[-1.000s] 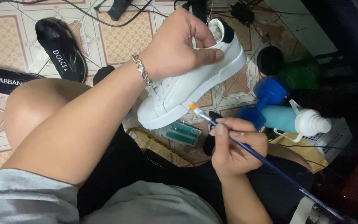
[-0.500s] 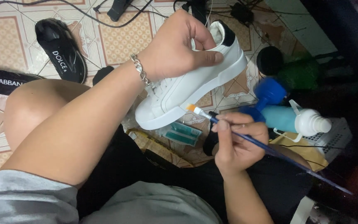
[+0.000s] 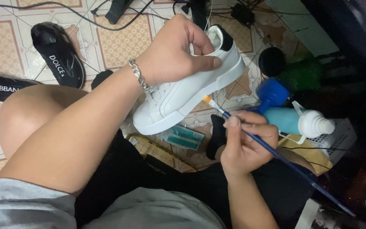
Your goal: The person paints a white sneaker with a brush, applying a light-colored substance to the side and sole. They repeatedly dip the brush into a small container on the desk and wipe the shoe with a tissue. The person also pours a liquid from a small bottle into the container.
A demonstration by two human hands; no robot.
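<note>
I hold the white sneaker [image 3: 191, 91] up over the tiled floor [image 3: 119, 38], toe tilted down toward my knee. My left hand [image 3: 172, 53] is clamped over its collar from above, thumb along the side. My right hand [image 3: 246, 142] pinches a blue paintbrush [image 3: 276, 150], bristles just beside the sole. A blue bottle [image 3: 295, 121] lies nearby.

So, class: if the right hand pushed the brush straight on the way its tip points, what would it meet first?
The right hand aims the paintbrush up and left; its orange tip sits just short of the white sneaker held by the left hand. It would probably meet the sneaker's sole edge first, though depth is uncertain.
</note>
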